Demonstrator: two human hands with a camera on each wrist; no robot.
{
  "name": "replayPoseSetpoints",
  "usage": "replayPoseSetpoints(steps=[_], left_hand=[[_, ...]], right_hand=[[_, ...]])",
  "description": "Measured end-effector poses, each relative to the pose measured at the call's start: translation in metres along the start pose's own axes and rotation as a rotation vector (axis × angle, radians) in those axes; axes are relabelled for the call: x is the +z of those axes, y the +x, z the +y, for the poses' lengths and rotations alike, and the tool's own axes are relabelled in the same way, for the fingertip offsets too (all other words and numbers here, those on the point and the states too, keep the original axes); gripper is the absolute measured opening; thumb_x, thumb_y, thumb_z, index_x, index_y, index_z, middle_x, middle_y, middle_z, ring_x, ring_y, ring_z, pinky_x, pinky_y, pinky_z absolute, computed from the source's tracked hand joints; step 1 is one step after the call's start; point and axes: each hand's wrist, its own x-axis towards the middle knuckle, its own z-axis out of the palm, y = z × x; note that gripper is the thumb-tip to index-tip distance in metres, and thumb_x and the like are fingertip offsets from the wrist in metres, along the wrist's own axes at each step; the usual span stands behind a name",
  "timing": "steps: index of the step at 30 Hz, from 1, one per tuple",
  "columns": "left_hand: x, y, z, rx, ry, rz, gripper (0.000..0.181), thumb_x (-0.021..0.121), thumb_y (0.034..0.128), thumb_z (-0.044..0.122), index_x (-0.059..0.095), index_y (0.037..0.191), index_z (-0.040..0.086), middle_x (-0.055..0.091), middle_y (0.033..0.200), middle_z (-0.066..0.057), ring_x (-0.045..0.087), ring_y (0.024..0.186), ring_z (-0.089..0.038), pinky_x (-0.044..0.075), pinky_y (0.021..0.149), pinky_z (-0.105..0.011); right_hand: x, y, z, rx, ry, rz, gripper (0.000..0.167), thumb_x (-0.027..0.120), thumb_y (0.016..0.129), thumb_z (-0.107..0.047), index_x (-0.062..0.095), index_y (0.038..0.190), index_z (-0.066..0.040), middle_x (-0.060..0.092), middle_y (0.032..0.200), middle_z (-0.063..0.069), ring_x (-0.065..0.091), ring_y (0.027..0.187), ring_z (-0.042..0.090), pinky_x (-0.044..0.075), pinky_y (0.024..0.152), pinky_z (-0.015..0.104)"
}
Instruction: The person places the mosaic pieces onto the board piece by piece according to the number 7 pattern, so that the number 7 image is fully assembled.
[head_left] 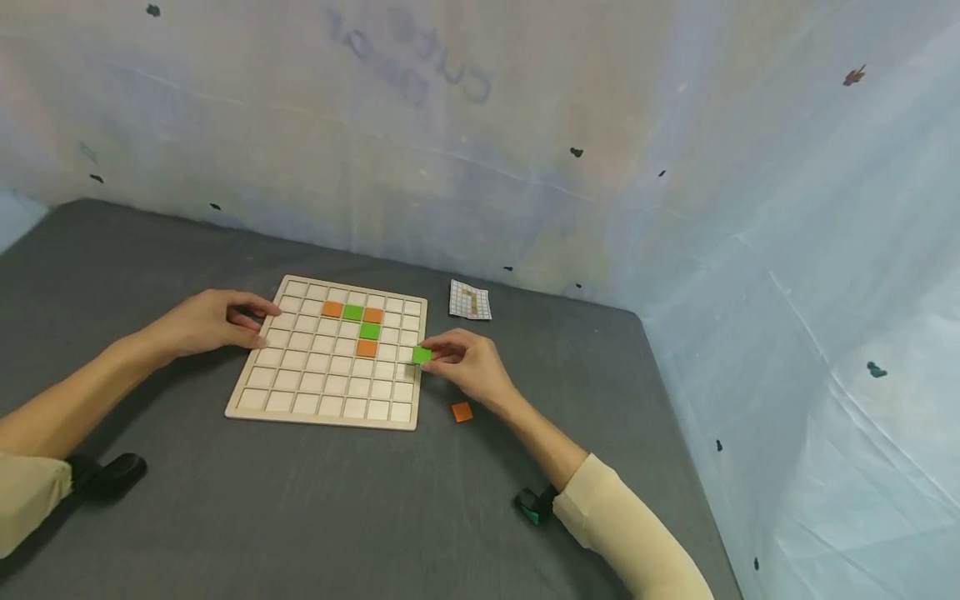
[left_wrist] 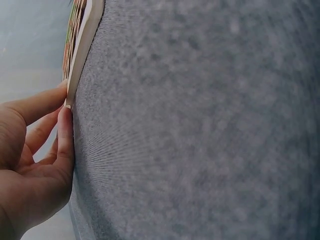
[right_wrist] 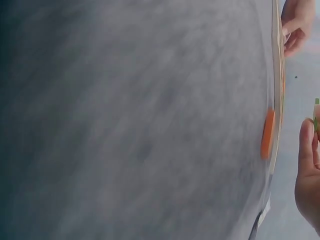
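A pale wooden grid board [head_left: 292,385] lies on the table. Orange and green square tiles form a bent line on it, among them an orange tile [head_left: 367,348] and a green tile [head_left: 370,331]. My left hand [head_left: 212,322] holds the board's left rim with thumb and fingertips; the left wrist view shows those fingertips [left_wrist: 64,114] at the edge. Over the right rim, my right hand [head_left: 471,364] pinches another green tile [head_left: 422,356] between thumb and fingers. A loose orange tile [head_left: 462,412] lies on the table just below this hand.
A small card [head_left: 470,300] printed with a grid pattern lies beyond the right hand. The dark grey table [head_left: 337,508] meets pale sheeting [head_left: 480,167] behind and at the right. Dark wrist straps [head_left: 534,503] hang near both sleeves.
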Motion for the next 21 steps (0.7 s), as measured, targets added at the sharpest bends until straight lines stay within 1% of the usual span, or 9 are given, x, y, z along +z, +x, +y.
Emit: replayPoseSetpoints(steps=[3,8,12,17,21], left_hand=[[0.0,0.0,0.0,0.001,-0.002,-0.001,0.063,0.079,0.0876,0.031,0.056,0.139,0.003,0.054,0.132,-0.022,0.058,0.112,-0.033,0.051,0.078,-0.031],[-0.001,-0.001,-0.001,0.011,0.005,0.002,0.062,0.079,0.0875,0.03,0.056,0.138,0.002,0.054,0.131,-0.022,0.059,0.11,-0.032,0.051,0.076,-0.029],[-0.002,-0.001,-0.001,0.015,0.011,-0.002,0.063,0.079,0.0869,0.031,0.057,0.138,0.002,0.055,0.13,-0.022,0.06,0.108,-0.029,0.051,0.076,-0.029],[-0.001,-0.005,-0.002,0.002,0.003,-0.01,0.063,0.079,0.0875,0.031,0.055,0.139,0.001,0.054,0.131,-0.022,0.059,0.109,-0.03,0.05,0.076,-0.029],[-0.002,-0.006,-0.001,-0.006,-0.002,-0.012,0.064,0.078,0.0878,0.032,0.055,0.14,0.002,0.053,0.133,-0.022,0.059,0.11,-0.028,0.05,0.076,-0.027]], right_hand=[[0.007,0.004,-0.004,-0.009,-0.044,-0.016,0.026,0.078,0.086,-0.008,0.075,0.112,-0.008,0.068,0.104,0.006,0.068,0.089,0.017,0.056,0.074,0.027],[0.019,0.011,-0.009,-0.024,-0.127,-0.054,0.025,0.078,0.088,-0.011,0.075,0.113,-0.011,0.068,0.1,0.001,0.066,0.086,0.01,0.054,0.074,0.024],[0.031,0.016,-0.012,-0.018,-0.184,-0.085,0.025,0.078,0.088,-0.012,0.075,0.113,-0.011,0.067,0.097,0.001,0.063,0.082,0.006,0.053,0.071,0.021],[0.045,0.023,-0.018,-0.047,-0.227,-0.123,0.026,0.078,0.088,-0.014,0.075,0.113,-0.009,0.068,0.097,0.002,0.063,0.083,0.004,0.051,0.074,0.017],[0.054,0.028,-0.024,-0.054,-0.276,-0.123,0.026,0.08,0.087,-0.018,0.076,0.112,-0.011,0.069,0.096,0.0,0.062,0.081,0.0,0.05,0.073,0.014]])
